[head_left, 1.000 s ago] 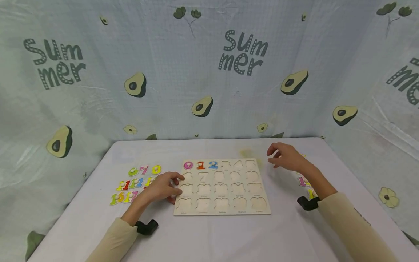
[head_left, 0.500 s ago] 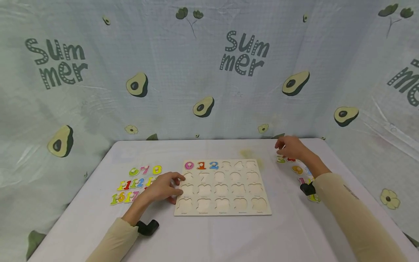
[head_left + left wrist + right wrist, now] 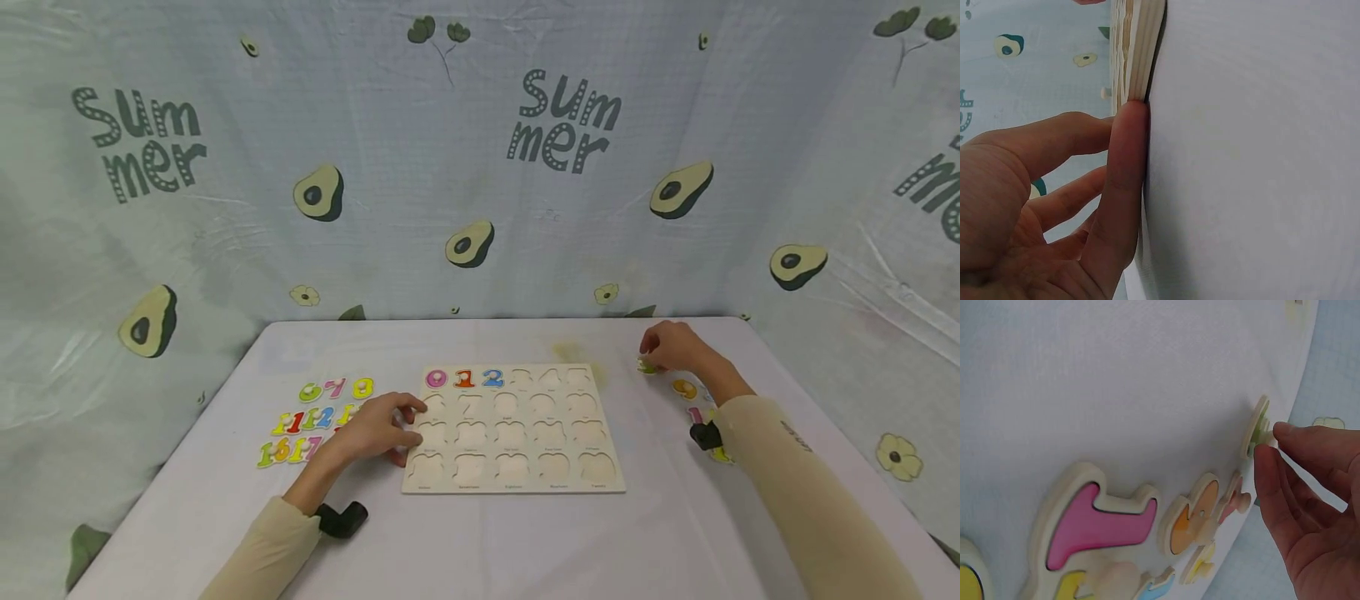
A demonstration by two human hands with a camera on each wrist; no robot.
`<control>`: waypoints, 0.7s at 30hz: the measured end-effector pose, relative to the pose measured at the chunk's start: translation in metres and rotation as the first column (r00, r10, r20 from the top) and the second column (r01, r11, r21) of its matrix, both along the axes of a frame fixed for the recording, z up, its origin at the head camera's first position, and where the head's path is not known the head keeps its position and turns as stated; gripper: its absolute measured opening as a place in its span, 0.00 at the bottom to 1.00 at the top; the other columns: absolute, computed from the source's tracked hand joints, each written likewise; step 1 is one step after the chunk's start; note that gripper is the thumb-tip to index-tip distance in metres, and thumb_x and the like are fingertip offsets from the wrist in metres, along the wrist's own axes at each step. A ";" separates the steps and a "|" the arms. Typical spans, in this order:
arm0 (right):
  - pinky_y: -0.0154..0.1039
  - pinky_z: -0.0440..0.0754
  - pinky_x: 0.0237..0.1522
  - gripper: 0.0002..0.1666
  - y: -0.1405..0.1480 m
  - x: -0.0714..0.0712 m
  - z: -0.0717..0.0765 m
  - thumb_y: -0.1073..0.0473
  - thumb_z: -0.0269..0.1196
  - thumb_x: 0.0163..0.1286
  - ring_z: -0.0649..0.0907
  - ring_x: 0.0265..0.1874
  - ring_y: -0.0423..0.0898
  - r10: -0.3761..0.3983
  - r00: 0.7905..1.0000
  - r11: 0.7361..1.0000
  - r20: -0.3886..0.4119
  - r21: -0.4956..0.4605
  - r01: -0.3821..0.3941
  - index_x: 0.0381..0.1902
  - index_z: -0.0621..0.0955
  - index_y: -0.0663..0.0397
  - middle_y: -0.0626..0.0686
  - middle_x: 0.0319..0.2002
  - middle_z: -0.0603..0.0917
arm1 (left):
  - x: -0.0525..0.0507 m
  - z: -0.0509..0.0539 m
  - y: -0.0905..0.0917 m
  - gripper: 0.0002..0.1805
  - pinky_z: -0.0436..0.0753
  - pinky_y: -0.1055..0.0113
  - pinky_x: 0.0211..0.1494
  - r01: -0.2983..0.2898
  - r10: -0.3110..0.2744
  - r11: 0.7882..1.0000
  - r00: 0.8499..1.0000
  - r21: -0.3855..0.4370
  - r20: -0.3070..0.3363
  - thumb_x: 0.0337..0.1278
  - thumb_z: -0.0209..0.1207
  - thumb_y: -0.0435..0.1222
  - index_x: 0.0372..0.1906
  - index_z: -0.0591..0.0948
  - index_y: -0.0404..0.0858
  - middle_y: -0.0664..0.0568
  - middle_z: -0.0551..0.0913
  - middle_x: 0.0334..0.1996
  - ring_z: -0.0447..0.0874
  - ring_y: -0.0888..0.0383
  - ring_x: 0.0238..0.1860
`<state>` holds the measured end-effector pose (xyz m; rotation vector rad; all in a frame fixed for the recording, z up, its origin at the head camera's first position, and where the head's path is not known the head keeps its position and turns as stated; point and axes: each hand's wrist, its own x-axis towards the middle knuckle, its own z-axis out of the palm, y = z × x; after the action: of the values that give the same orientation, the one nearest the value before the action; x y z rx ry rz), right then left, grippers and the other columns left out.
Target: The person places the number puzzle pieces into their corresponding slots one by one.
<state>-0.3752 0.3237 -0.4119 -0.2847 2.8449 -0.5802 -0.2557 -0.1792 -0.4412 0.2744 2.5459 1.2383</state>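
Observation:
The wooden number board [image 3: 512, 489] lies flat, with a pink 0 [image 3: 437, 379], a red 1 [image 3: 465, 379] and a blue 2 [image 3: 492, 378] in its top row. My left hand [image 3: 380, 429] rests at its left edge; in the left wrist view a straight digit of the hand [image 3: 1060, 194] touches the board's side [image 3: 1141, 56]. At the back right, my right hand [image 3: 677, 347] pinches the knob of a green number piece [image 3: 646, 366]. The right wrist view shows the hand [image 3: 1310, 500] with thumb and finger closed at the green piece [image 3: 1255, 428], which stands side-on to that camera.
Left of the board lie rows of number pieces, among them a green 6 [image 3: 310, 392] and a yellow 8 [image 3: 363, 387]. More pieces, including an orange one [image 3: 684, 388] and a pink one [image 3: 1100, 525], lie below my right hand. Patterned cloth [image 3: 390, 275] hangs behind the table.
My right hand has moved right from beside the board to the green piece and closed its fingers on the knob. My left hand stays at the board's edge.

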 end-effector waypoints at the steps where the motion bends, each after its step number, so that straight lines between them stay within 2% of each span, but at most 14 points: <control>1: 0.38 0.81 0.33 0.09 0.001 0.000 -0.001 0.64 0.65 0.66 0.80 0.30 0.47 0.000 1.000 1.000 0.008 -0.005 0.000 0.42 0.83 0.65 0.59 0.36 0.84 | 0.000 0.000 0.000 0.24 0.86 0.64 0.28 0.000 0.000 1.000 1.000 -0.001 0.000 0.57 0.70 0.29 0.60 0.80 0.35 0.44 0.76 0.43 0.79 0.55 0.29; 9: 0.37 0.82 0.35 0.05 0.000 -0.002 -0.009 0.66 0.65 0.67 0.81 0.30 0.47 -0.037 0.998 0.999 0.056 -0.027 0.039 0.39 0.84 0.63 0.58 0.35 0.84 | 0.000 0.000 0.000 0.25 0.87 0.61 0.28 0.006 -0.006 1.000 1.000 0.025 0.009 0.56 0.70 0.28 0.61 0.80 0.34 0.43 0.76 0.43 0.78 0.54 0.28; 21: 0.38 0.80 0.36 0.06 -0.002 0.000 -0.012 0.65 0.63 0.68 0.79 0.31 0.49 -0.065 0.997 0.997 0.049 -0.026 0.067 0.40 0.84 0.64 0.57 0.34 0.83 | -0.001 -0.001 0.000 0.27 0.87 0.61 0.28 0.006 -0.006 0.999 1.000 0.032 0.002 0.56 0.70 0.27 0.62 0.79 0.33 0.44 0.76 0.43 0.80 0.55 0.26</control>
<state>-0.3753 0.3220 -0.4242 -0.1796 2.8111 -0.6305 -0.2566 -0.1796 -0.4417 0.2871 2.5238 1.2774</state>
